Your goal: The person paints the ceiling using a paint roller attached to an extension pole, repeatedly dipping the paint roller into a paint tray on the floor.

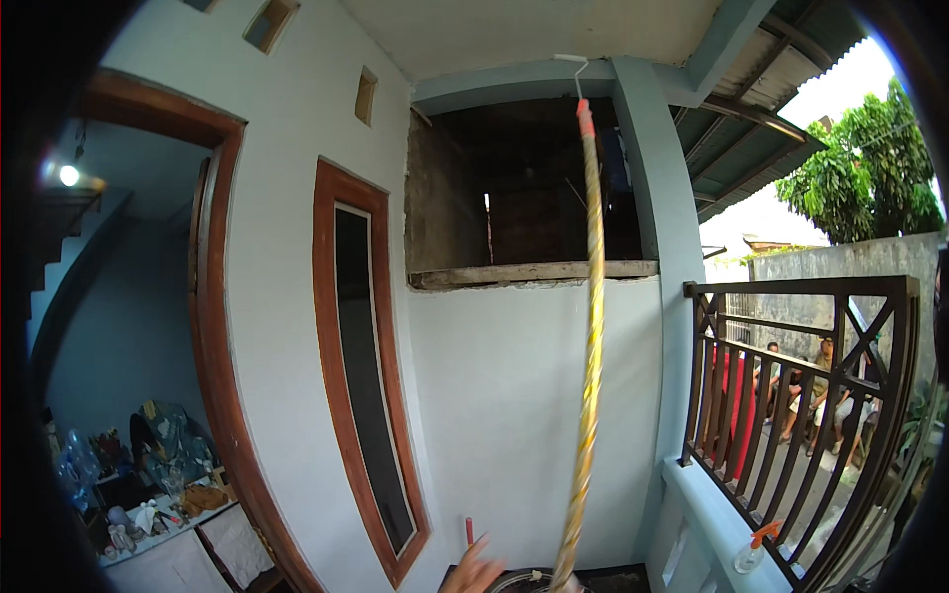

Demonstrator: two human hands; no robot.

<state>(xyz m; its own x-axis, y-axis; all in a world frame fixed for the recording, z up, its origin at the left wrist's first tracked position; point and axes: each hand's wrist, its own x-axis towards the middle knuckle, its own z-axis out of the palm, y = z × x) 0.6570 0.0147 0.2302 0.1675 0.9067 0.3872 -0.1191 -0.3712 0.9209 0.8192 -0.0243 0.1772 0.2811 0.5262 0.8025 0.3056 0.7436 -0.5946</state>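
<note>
Pale porch wall [534,395], long yellow pole [591,326] rising from hands, grip unclear

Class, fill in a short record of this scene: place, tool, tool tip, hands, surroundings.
Place: porch with pale walls
Tool: long yellow pole, raised almost upright
Tool tip: paint roller touching the ceiling beam
Hands: one hand at the lower edge beside the pole's base; which hand, and the other one, cannot be told
Surroundings: brown-framed window, dark railing, spray bottle on the ledge
</note>
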